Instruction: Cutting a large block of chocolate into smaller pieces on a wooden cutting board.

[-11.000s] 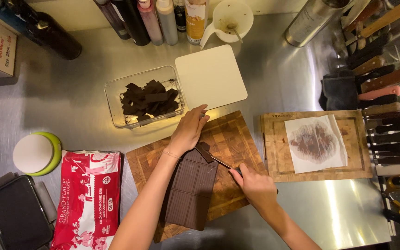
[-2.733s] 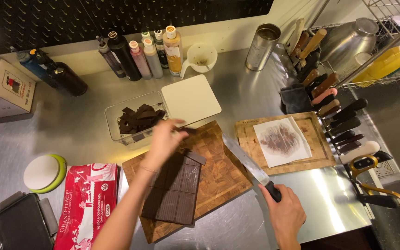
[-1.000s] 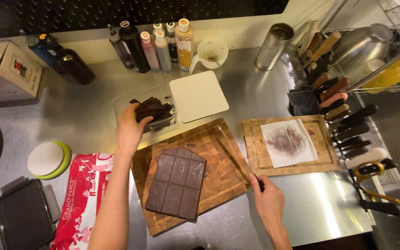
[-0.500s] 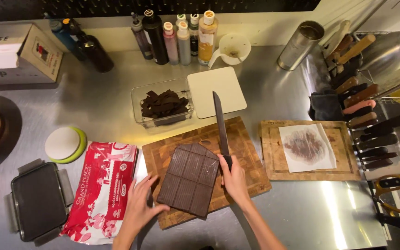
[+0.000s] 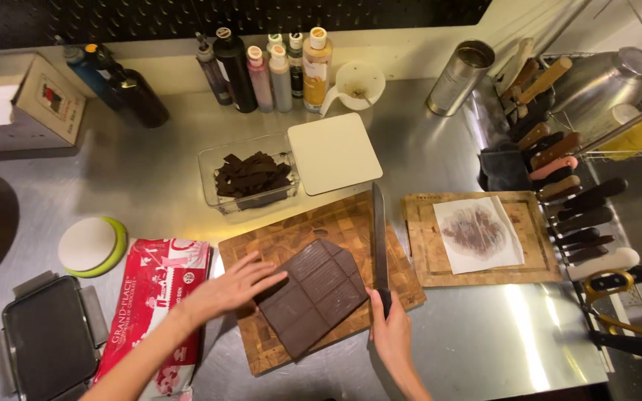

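A large dark chocolate slab lies tilted on a wooden cutting board. My left hand rests flat on the board with its fingertips touching the slab's left edge. My right hand grips the handle of a long chef's knife, whose blade lies along the board's right side, pointing away from me, just right of the slab. A clear glass container holding chopped chocolate pieces stands behind the board, with its white lid beside it.
A red chocolate bag, a black tray and a white-green lid lie at left. A second wooden board with stained paper sits at right, beside a knife rack. Bottles, a white cup and a metal canister line the back.
My left hand has come back from the glass container to the slab. The slab has turned at an angle. My right hand has brought the knife in beside the slab's right edge.
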